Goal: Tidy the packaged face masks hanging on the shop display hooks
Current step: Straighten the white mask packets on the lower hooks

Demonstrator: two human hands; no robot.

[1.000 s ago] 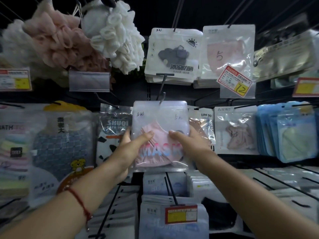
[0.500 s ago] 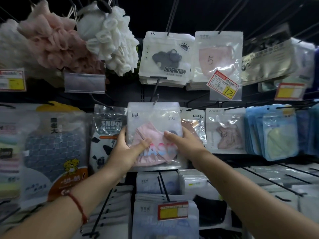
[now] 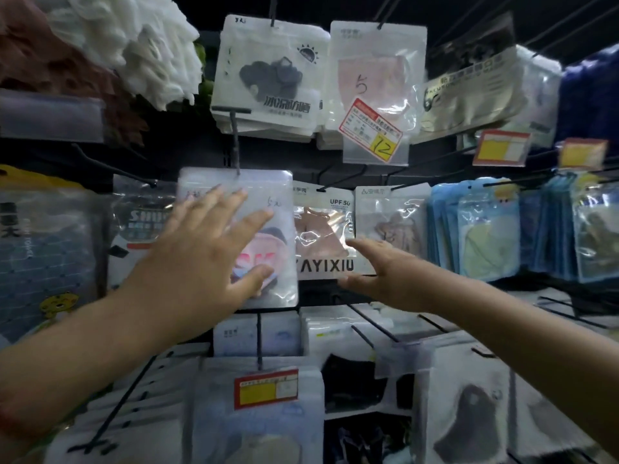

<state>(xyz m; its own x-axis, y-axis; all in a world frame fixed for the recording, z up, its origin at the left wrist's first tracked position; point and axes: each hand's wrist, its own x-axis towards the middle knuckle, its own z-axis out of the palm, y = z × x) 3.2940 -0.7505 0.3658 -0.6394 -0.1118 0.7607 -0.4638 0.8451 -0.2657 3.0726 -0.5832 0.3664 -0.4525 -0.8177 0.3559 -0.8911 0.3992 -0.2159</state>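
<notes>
A clear packet with a pink mask [image 3: 268,209] hangs on a black hook [image 3: 236,142] in the middle row. My left hand [image 3: 204,252] lies spread across its front, fingers straight, covering the packet's left half. My right hand [image 3: 385,272] reaches, fingers extended, to the lower right corner of the neighbouring packet marked UPF 50 [image 3: 323,229]; it holds nothing. Right of that hangs another clear mask packet [image 3: 392,222]. Above hang a white packet with a dark mask [image 3: 268,75] and a pink mask packet marked 5 [image 3: 375,78].
Blue packets [image 3: 475,229] fill the hooks at right. Bath puffs [image 3: 140,45] hang top left, towel packs [image 3: 43,249] at far left. Long black hooks [image 3: 371,326] jut out over the lower rows of mask packets [image 3: 258,406]. Price tags [image 3: 368,135] dangle from hook ends.
Both hands have let go of the pink mask packet. My left hand now lies flat on its front; my right hand has moved right to the UPF 50 packet. The view has moved closer.
</notes>
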